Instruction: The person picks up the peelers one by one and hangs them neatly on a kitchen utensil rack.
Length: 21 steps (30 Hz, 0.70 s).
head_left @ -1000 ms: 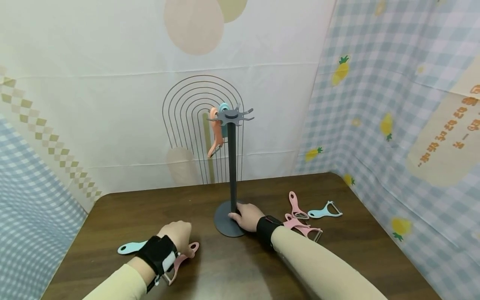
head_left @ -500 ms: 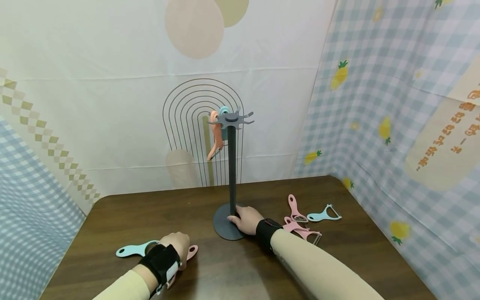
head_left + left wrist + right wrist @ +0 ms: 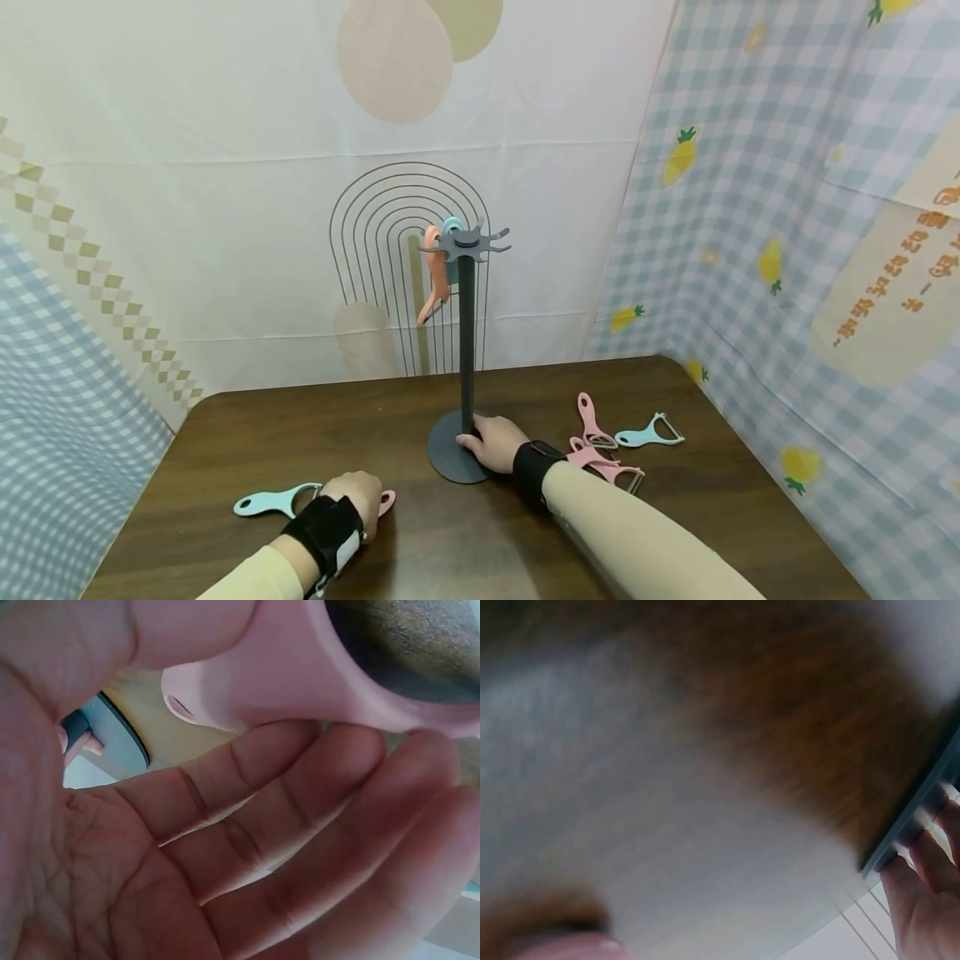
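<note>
The left hand (image 3: 357, 500) has a pink peeler (image 3: 277, 686) pinched between its thumb and bent fingers (image 3: 274, 754). The pink peeler is low at the table (image 3: 315, 433), left of the stand (image 3: 467, 342) and nearer the person; I can't tell if it touches the wood. The right hand (image 3: 497, 442) grips the stand low down, thumb by the pole. An orange peeler (image 3: 437, 277) hangs up top. This looks like the picking-up step. Next, I think, the pink peeler needs a lift, with its handle hole turned toward a bare hook (image 3: 502, 234), and the stand held steady.
</note>
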Available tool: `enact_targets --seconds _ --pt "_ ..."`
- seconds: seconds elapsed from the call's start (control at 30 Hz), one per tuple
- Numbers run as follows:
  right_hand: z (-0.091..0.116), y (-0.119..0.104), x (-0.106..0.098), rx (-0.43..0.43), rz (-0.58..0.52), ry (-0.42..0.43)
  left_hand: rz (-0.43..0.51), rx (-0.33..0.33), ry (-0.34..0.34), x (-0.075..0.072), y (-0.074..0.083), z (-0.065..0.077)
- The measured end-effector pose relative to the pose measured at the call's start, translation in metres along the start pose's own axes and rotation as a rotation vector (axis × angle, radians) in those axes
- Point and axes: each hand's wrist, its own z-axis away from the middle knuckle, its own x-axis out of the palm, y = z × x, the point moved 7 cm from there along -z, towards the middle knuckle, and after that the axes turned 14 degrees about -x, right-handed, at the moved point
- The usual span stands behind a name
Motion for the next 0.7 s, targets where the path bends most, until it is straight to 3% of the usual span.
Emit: enact_targets --seconds 0.4,0.7 --pt "-0.001 0.007 0.01 -0.005 0.004 0.013 -0.002 -0.045 0.003 0.008 0.003 -0.008" --pt "-0.002 0.006 0.007 0.018 0.006 0.0 0.023 -0.005 0.11 0.004 0.008 -0.013"
